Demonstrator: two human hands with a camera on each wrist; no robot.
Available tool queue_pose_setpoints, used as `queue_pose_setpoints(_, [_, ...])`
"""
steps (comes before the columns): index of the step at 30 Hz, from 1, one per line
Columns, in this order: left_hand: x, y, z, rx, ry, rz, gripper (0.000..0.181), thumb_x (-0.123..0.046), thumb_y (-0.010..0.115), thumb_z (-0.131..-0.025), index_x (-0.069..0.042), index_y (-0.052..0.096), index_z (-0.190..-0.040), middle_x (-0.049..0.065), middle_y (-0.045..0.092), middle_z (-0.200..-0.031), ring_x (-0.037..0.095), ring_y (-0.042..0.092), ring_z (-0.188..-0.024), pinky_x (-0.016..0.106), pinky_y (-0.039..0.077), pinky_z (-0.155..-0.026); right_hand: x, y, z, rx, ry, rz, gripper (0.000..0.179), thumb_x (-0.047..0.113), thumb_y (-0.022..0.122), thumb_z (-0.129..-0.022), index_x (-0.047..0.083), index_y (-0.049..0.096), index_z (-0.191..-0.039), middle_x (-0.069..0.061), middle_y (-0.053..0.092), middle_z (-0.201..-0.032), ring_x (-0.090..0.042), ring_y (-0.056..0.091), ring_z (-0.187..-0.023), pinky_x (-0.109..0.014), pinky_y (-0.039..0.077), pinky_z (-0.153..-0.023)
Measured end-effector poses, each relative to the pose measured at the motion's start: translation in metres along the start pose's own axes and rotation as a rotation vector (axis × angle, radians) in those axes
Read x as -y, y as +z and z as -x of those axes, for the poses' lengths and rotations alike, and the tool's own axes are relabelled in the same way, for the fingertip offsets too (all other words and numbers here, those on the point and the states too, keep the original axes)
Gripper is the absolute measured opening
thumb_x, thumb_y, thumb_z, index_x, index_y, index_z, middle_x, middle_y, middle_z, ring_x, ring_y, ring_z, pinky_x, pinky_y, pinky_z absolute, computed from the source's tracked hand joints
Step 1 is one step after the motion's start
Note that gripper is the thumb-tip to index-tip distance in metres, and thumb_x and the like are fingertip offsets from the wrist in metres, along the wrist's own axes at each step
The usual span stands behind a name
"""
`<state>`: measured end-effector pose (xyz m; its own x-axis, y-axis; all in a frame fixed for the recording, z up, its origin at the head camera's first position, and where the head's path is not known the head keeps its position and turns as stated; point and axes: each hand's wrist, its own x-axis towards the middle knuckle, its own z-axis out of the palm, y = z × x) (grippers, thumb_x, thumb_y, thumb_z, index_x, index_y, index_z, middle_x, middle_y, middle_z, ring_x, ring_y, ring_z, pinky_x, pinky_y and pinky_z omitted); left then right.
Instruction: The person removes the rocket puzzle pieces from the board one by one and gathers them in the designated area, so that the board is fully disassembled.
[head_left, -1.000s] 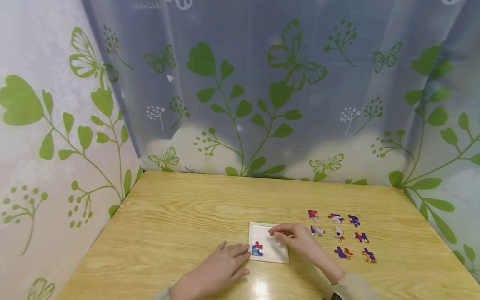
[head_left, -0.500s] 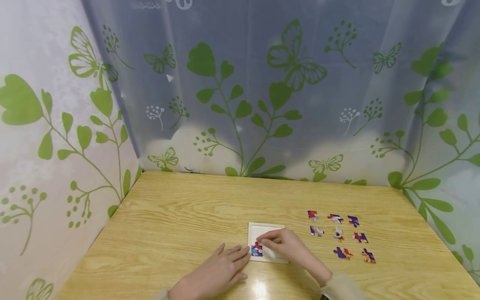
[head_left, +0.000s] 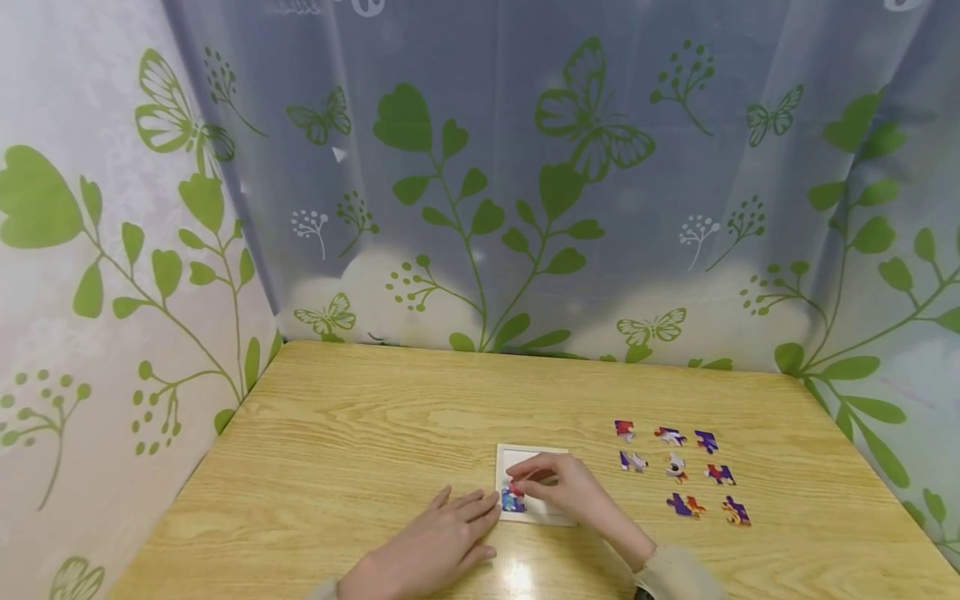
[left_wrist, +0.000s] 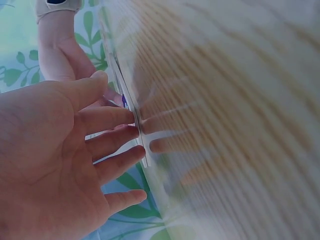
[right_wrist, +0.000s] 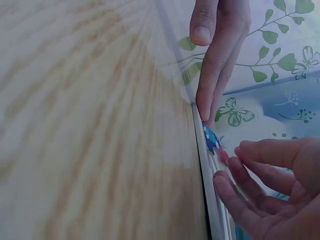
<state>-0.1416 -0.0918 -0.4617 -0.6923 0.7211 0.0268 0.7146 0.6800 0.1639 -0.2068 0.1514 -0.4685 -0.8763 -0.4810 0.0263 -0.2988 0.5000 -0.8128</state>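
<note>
A small white puzzle frame (head_left: 555,518) lies on the table, with a blue and red jigsaw puzzle piece (head_left: 512,502) in its lower left corner. My right hand (head_left: 558,485) reaches over the frame from the right, thumb and forefinger pinching at the red tab of that piece. In the right wrist view its fingertips meet right at the red part of the puzzle piece (right_wrist: 210,137). My left hand (head_left: 438,537) lies flat on the table, fingers spread, fingertips against the frame's left edge. The left wrist view shows its straight fingers (left_wrist: 120,162) along the frame's edge.
Several loose puzzle pieces (head_left: 677,468), purple, red, white and orange, lie in rough rows to the right of the frame. The wooden table (head_left: 360,433) ends at a patterned curtain (head_left: 480,208) behind and at both sides.
My right hand has moved left and down across the frame, its fingertips arriving at the red tab of the puzzle piece. The left hand and loose pieces have stayed in place.
</note>
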Motion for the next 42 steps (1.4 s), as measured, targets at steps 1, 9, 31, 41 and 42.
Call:
queue_pose_setpoints(1, [0.0, 0.001, 0.0, -0.007, 0.004, -0.005, 0.052, -0.041, 0.047, -0.107, -0.008, 0.054, -0.147, 0.006, 0.046, -0.156, 0.025, 0.045, -0.143, 0.06, 0.038, -0.112, 0.0, 0.001, -0.001, -0.004, -0.001, -0.015, 0.022, 0.017, 0.071, -0.096, 0.007, 0.076, -0.114, -0.008, 0.076, -0.105, -0.023, 0.072, -0.093, -0.033, 0.059, -0.082])
queue_pose_setpoints(9, [-0.001, 0.0, 0.0, -0.02, 0.014, -0.033, 0.052, -0.041, 0.047, -0.107, -0.008, 0.056, -0.145, 0.006, 0.047, -0.155, 0.025, 0.046, -0.142, 0.059, 0.04, -0.112, 0.002, 0.006, -0.005, -0.02, 0.02, -0.151, 0.024, 0.004, 0.074, -0.091, 0.004, 0.074, -0.115, -0.012, 0.073, -0.104, -0.023, 0.074, -0.09, -0.025, 0.06, -0.073])
queue_pose_setpoints(31, [-0.001, -0.002, -0.001, -0.003, -0.003, 0.007, 0.05, -0.04, 0.049, -0.107, -0.008, 0.057, -0.145, 0.005, 0.05, -0.154, 0.025, 0.046, -0.142, 0.059, 0.039, -0.113, -0.003, -0.008, -0.004, -0.132, 0.08, -0.149, 0.015, 0.012, 0.075, -0.092, 0.001, 0.076, -0.102, -0.01, 0.076, -0.095, -0.015, 0.073, -0.073, -0.028, 0.06, -0.064])
queue_pose_setpoints(41, [0.0, 0.0, -0.002, 0.008, -0.01, 0.022, 0.051, -0.039, 0.049, -0.106, -0.007, 0.055, -0.146, 0.006, 0.048, -0.155, 0.026, 0.046, -0.142, 0.06, 0.038, -0.113, -0.006, -0.038, 0.005, -0.183, 0.128, -0.175, 0.021, 0.012, 0.075, -0.092, -0.002, 0.074, -0.107, -0.012, 0.075, -0.1, -0.016, 0.072, -0.077, -0.034, 0.063, -0.07])
queue_pose_setpoints(42, [0.0, 0.0, -0.002, 0.006, -0.009, 0.021, 0.051, -0.039, 0.049, -0.107, -0.007, 0.055, -0.146, 0.006, 0.048, -0.155, 0.025, 0.046, -0.143, 0.06, 0.038, -0.113, -0.007, -0.041, 0.007, -0.183, 0.121, -0.177, 0.022, 0.011, 0.074, -0.093, -0.004, 0.074, -0.108, -0.014, 0.075, -0.1, -0.016, 0.072, -0.077, -0.035, 0.063, -0.07])
